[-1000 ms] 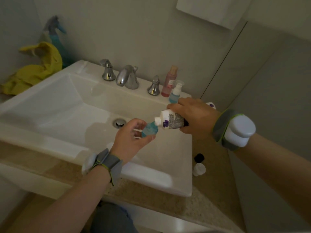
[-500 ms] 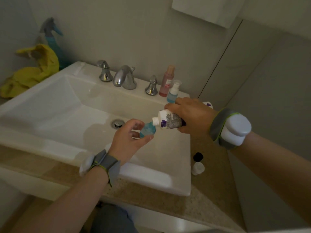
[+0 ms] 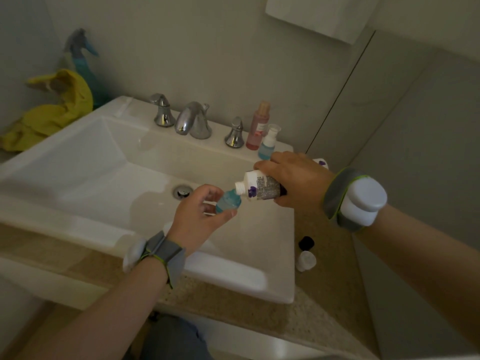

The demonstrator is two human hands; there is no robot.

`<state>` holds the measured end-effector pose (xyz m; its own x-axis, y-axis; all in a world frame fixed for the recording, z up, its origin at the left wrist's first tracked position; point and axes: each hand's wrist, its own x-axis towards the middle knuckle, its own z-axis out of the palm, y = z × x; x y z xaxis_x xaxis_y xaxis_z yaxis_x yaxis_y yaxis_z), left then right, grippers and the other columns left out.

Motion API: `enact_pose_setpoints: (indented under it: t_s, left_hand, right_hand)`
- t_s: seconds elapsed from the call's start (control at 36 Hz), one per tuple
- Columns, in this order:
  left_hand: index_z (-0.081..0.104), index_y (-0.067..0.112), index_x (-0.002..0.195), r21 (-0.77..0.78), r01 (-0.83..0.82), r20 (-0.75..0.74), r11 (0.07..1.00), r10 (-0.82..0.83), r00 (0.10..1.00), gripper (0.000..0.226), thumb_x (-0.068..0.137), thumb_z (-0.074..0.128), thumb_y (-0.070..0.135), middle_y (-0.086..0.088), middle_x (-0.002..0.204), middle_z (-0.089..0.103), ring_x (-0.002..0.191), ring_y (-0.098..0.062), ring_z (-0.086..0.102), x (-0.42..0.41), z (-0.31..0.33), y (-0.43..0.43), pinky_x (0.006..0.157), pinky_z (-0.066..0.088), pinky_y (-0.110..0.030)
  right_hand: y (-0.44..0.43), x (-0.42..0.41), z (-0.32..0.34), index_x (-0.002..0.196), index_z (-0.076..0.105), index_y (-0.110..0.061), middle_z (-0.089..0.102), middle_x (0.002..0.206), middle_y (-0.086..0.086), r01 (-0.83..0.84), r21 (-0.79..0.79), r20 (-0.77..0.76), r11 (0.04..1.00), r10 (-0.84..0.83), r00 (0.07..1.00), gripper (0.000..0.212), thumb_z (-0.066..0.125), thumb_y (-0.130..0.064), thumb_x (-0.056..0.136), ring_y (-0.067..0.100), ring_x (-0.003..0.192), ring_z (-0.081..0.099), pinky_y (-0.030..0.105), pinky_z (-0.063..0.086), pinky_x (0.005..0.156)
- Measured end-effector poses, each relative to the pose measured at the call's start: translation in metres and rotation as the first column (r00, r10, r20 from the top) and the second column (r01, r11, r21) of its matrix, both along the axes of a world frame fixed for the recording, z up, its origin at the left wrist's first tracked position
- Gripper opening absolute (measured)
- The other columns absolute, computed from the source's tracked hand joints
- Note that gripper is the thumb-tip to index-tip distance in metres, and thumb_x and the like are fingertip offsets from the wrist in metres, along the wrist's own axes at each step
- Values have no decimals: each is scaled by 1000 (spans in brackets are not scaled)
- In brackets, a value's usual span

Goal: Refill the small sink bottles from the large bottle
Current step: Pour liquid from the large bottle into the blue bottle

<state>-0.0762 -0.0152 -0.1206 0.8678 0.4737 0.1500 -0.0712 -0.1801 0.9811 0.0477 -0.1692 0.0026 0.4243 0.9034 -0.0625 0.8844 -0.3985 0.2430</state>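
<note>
My right hand [image 3: 293,180] grips the large white bottle [image 3: 257,187], which lies tipped sideways with its open neck pointing left. Its mouth meets the top of a small clear bottle with blue liquid [image 3: 228,201], which my left hand [image 3: 197,215] holds between thumb and fingers over the white sink [image 3: 85,175]. A second small blue bottle [image 3: 267,144] and a taller pink bottle [image 3: 257,127] stand on the sink's back ledge at the right. Whether liquid is flowing I cannot tell.
A black cap [image 3: 306,242] and a white cap [image 3: 306,260] lie on the speckled counter [image 3: 327,294] right of the sink. A chrome faucet [image 3: 192,120] with two handles sits at the back. Yellow cloth [image 3: 49,113] and a spray bottle [image 3: 80,55] are at the far left.
Both hands and the two bottles keep the same pose, mouth to mouth. Only the view shifted slightly.
</note>
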Motion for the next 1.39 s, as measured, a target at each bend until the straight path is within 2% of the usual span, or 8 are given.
enact_pose_setpoints:
  t_s: [0.33, 0.67, 0.89, 1.06, 1.14, 1.25, 1.31, 1.39]
  left_hand:
    - [62, 17, 93, -3, -3, -3, 1000, 3, 1000, 30, 71, 81, 14, 9, 92, 63, 70, -16, 62, -1, 0, -1, 72, 54, -37]
    - [61, 18, 91, -10, -7, 1, 1000, 7, 1000, 28, 71, 81, 14, 11, 90, 62, 65, -9, 62, 0, -1, 0, 68, 54, -33]
    - [61, 15, 94, -53, 11, 9, 999, -10, 1000, 30, 72, 81, 13, 1, 97, 63, 70, -16, 63, 0, -1, -1, 69, 53, -30]
    - [61, 20, 94, -71, 33, 12, 997, -32, 999, 29, 73, 80, 14, 0, 100, 64, 70, -16, 63, 0, 0, -1, 69, 54, -35]
    - [64, 28, 94, -58, 57, 23, 997, -56, 998, 28, 75, 79, 15, -2, 102, 64, 71, -20, 64, -2, 2, -2, 70, 55, -39]
    - [66, 31, 95, -39, 77, 16, 996, -76, 997, 26, 76, 78, 17, -1, 103, 66, 80, -28, 67, -3, 4, -2, 71, 55, -40]
    - [67, 28, 95, -39, 88, 7, 995, -88, 996, 25, 76, 78, 17, -2, 102, 66, 77, -26, 67, -2, 3, -2, 70, 55, -38]
    - [66, 26, 95, -34, 97, -16, 995, -98, 995, 24, 76, 78, 16, -1, 100, 66, 72, -16, 65, -2, 1, -1, 65, 53, -31]
  right_hand:
    - [-2, 2, -3, 136, 36, -24, 50, 116, 7, -4, 6, 5, 1000, 4, 1000, 62, 64, -27, 81, 26, 103, 49, 37, 39, 86]
    - [0, 1, -1, 137, 37, -23, 50, 117, 6, -2, 25, 6, 1000, 2, 1000, 63, 65, -27, 80, 26, 104, 48, 37, 39, 87]
    - [-17, 1, -15, 134, 42, -23, 52, 111, 6, 101, 199, -216, 975, -57, 975, 66, 72, -30, 76, 24, 100, 49, 35, 42, 85]
    - [-38, -12, -25, 134, 43, -25, 54, 121, 4, 284, 446, -431, 849, -74, 899, 67, 76, -30, 75, 19, 109, 51, 30, 42, 90]
    - [-50, -18, -34, 132, 44, -27, 54, 121, 1, 366, 494, -504, 789, -83, 860, 66, 76, -30, 75, 16, 109, 50, 28, 41, 91]
    - [-67, -24, -40, 118, 44, -43, 54, 116, -14, 474, 572, -609, 670, -41, 792, 57, 77, -25, 74, 2, 106, 53, 26, 44, 91]
    - [-77, -28, -40, 107, 46, -52, 55, 109, -26, 519, 605, -639, 604, -21, 769, 55, 78, -21, 74, -9, 100, 55, 21, 45, 87]
    - [-92, -31, -43, 103, 46, -55, 56, 106, -27, 565, 617, -659, 548, -34, 752, 55, 77, -20, 74, -8, 98, 57, 20, 48, 85]
